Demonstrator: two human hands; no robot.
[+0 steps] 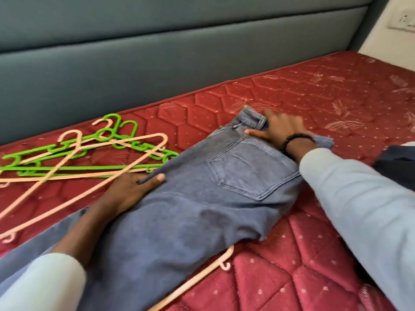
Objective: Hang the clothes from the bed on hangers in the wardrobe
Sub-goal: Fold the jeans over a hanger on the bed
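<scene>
Under your hands you have jeans [202, 198] of matt blue-grey denim, faded, with raised stitched seams round the back pocket. To the left lie green hangers [89, 168] and peach hangers [94, 162] of smooth moulded plastic with a slight sheen. The mattress [314, 93] is quilted maroon cloth, faintly glossy, woven with pale leaves and dots. The far headboard [157, 52] is padded grey-green upholstery, matt. Your right wrist wears a bracelet [292, 140] of black beads.

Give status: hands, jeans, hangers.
Left hand flat on jeans at the hip edge; right hand pressing the waistband. Jeans flat on mattress, over a peach hanger. Spare hangers piled left.
</scene>
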